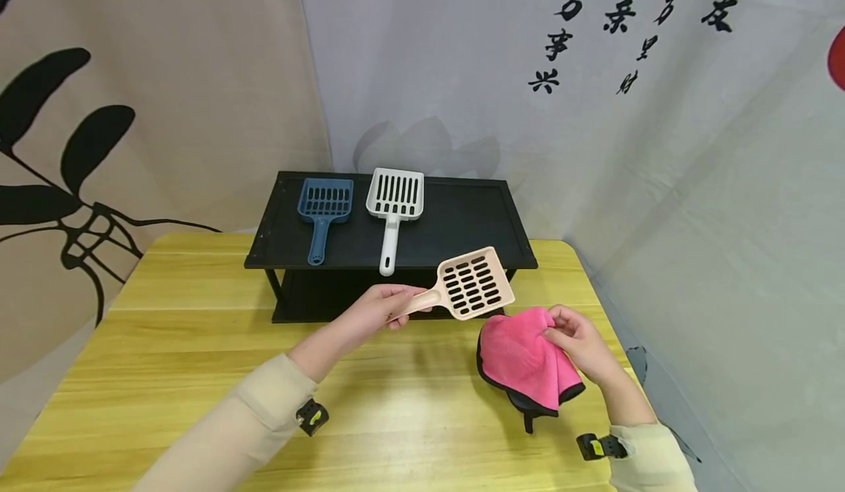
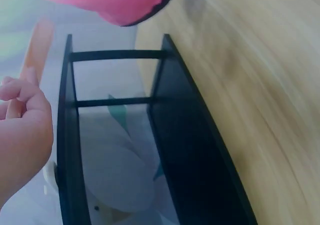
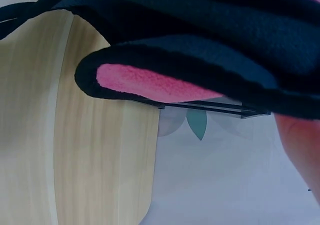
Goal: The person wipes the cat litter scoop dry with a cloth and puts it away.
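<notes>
My left hand (image 1: 384, 306) grips the handle of a beige slotted litter scoop (image 1: 477, 284), its head tilted up to the right in front of the black rack. In the left wrist view the fingers (image 2: 30, 97) curl round the scoop's handle. My right hand (image 1: 581, 339) pinches a pink cloth (image 1: 524, 353) with black edging, which hangs folded just below and right of the scoop's head. The cloth's dark underside (image 3: 200, 60) fills the top of the right wrist view and hides most of that hand.
A two-tier black rack (image 1: 462, 221) stands at the back of the wooden table (image 1: 198, 375). On its top lie a blue litter scoop (image 1: 320, 232) at left and a white litter scoop (image 1: 391, 235) near the middle. Behind hangs a printed curtain (image 1: 449, 59).
</notes>
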A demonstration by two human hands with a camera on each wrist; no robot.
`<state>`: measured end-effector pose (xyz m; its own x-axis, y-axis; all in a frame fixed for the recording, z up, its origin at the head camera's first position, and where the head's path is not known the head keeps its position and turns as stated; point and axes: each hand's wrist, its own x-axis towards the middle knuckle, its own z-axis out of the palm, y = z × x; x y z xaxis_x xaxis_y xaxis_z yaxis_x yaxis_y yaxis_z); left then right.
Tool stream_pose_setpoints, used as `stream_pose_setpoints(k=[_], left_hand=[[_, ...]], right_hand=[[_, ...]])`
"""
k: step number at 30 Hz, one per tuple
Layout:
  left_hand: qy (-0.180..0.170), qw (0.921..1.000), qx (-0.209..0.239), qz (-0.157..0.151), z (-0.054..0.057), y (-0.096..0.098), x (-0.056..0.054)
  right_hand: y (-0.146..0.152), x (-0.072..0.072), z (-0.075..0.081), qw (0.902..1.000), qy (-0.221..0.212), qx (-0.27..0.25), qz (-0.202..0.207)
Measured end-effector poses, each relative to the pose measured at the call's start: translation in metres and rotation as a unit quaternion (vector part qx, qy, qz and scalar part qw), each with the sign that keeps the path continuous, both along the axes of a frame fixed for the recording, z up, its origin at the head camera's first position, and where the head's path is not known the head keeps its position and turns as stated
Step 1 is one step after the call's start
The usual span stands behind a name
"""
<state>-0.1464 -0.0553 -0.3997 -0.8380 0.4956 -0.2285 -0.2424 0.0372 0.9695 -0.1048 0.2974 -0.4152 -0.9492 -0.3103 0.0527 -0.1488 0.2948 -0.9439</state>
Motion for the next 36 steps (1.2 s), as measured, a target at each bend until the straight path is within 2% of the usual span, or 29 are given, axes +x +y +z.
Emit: stream_pose_setpoints(k=[8,11,17,24,31,36], left_hand=[[-0.027,0.9981,0.046,0.032,0.011,0.022,-0.013],[-0.025,0.998,0.043,0.039,0.014,0.03,-0.017],[-0.028,0.9961,0.041,0.073,0.017,0.043,-0.023],[-0.047,0.9921,0.043,0.108,0.02,0.053,-0.027],[-0.097,0.9864,0.071,0.111,0.018,0.054,-0.027],[-0.106,0.9891,0.057,0.085,0.019,0.045,-0.021]], right_hand=[[0.002,0.0,-0.002,0.9999,0.003,-0.007,0.008],[0.002,0.001,-0.003,0.9999,0.003,-0.009,0.01],[0.002,0.002,-0.005,0.9998,0.008,-0.015,0.014],[0.001,0.003,-0.006,0.9997,0.011,-0.018,0.015],[0.003,0.004,-0.006,0.9997,0.012,-0.016,0.014],[0.006,0.006,-0.005,0.9999,0.008,-0.007,0.006]])
